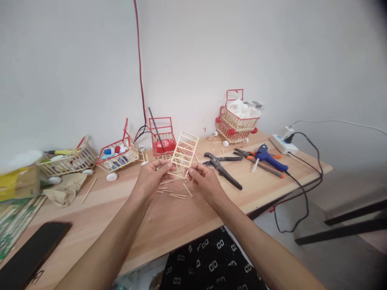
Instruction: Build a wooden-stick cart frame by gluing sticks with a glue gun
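Between my two hands a small frame of thin wooden sticks (pixel 185 150) is held up, tilted, above the table (pixel 169 225). My left hand (pixel 155 173) pinches its lower left side with thumb and fingers. At its lower right corner my right hand (pixel 204 179) is closed on it as well. Several short loose sticks (pixel 178 195) lie on the wood beneath. Just behind the frame stands a red-edged miniature cart (pixel 160 123) holding a red paint tub (pixel 165 146) with a brush (pixel 155 127) in it.
Black cutters (pixel 222 167), orange-handled pliers (pixel 267 167) and a blue glue gun (pixel 267 157) lie to the right, by a corded power strip (pixel 283 143). Miniature carts (pixel 117 155) stand at left; stacked carts (pixel 237 125) stand at the back. A phone (pixel 34 253) is front left.
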Available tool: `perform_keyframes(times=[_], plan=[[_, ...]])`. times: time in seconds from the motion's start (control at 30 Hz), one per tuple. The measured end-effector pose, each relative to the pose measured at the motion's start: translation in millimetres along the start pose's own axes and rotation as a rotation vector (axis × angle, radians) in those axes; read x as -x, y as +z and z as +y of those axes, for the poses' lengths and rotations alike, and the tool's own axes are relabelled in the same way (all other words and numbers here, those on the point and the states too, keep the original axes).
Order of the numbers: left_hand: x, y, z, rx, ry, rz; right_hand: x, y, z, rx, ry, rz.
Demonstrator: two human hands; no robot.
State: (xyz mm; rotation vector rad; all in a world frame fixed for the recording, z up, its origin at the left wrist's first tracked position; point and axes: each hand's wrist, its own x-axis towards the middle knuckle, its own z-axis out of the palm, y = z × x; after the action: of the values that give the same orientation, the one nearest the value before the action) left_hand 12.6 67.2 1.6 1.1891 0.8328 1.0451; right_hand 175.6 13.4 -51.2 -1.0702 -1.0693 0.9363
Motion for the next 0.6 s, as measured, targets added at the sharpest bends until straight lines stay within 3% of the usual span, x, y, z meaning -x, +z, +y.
perform_keyframes(times=[0.6], plan=[[-0.9, -0.3, -1.8, 0.024, -0.038, -0.019, 0.0, 0.5, -3.0, -0.006, 0.026, 0.020]])
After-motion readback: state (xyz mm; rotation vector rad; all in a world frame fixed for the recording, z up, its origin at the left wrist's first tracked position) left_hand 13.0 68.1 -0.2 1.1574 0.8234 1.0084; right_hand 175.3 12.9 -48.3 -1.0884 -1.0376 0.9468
